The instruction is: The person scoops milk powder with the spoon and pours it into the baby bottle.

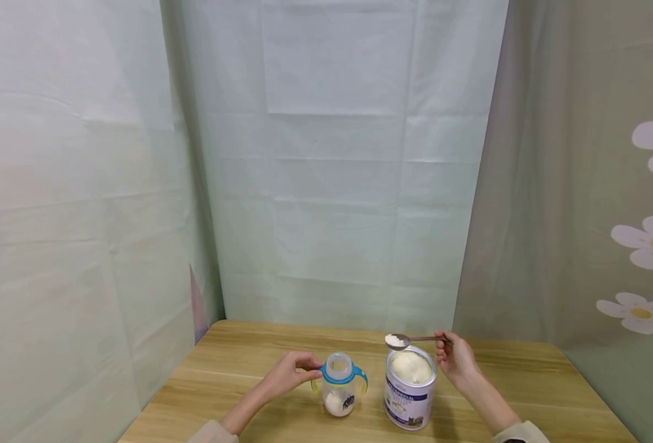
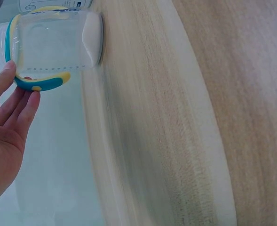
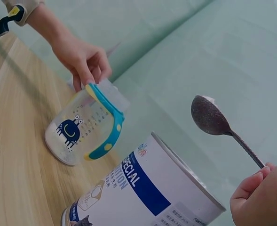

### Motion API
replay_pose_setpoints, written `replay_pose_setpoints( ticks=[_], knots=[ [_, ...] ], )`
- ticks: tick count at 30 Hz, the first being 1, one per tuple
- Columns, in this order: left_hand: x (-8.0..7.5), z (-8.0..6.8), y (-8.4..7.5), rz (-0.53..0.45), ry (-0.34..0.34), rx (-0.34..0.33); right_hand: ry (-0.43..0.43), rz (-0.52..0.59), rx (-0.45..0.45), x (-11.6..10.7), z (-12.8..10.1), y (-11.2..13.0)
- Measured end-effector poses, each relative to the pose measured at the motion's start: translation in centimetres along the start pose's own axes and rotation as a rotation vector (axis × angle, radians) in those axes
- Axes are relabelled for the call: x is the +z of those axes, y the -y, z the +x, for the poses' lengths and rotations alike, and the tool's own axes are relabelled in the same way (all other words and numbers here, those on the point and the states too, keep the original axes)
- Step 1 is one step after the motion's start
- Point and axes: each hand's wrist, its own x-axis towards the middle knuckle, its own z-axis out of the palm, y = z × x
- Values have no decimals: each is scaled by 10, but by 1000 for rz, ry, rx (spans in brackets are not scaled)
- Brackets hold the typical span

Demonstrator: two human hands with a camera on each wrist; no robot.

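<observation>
A clear baby bottle with a blue and yellow two-handled collar stands upright on the table, white powder in its bottom. My left hand pinches its left handle between thumb and fingers. The bottle's mouth is uncovered. To the right stands an opened white and blue tin, full to near the rim with pale powder. Above the tin's rim, my right hand grips a dark spoon by its handle. White powder lies in the spoon's bowl.
The wooden table has rounded far corners. Pale green cloth hangs behind it and at both sides, with white flowers printed on the right-hand side.
</observation>
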Motion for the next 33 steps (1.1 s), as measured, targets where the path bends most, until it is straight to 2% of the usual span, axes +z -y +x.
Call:
replay_pose_setpoints(
  ticks=[5, 31, 33],
  knots=[
    [0, 0, 0, -7, 6, -19, -7, 11, 0, 2, 0, -1],
    [0, -1, -2, -5, 8, 8, -16, 35, -5, 13, 2, -3],
    [1, 2, 9, -7, 11, 11, -14, 33, -6, 14, 2, -3]
  ],
)
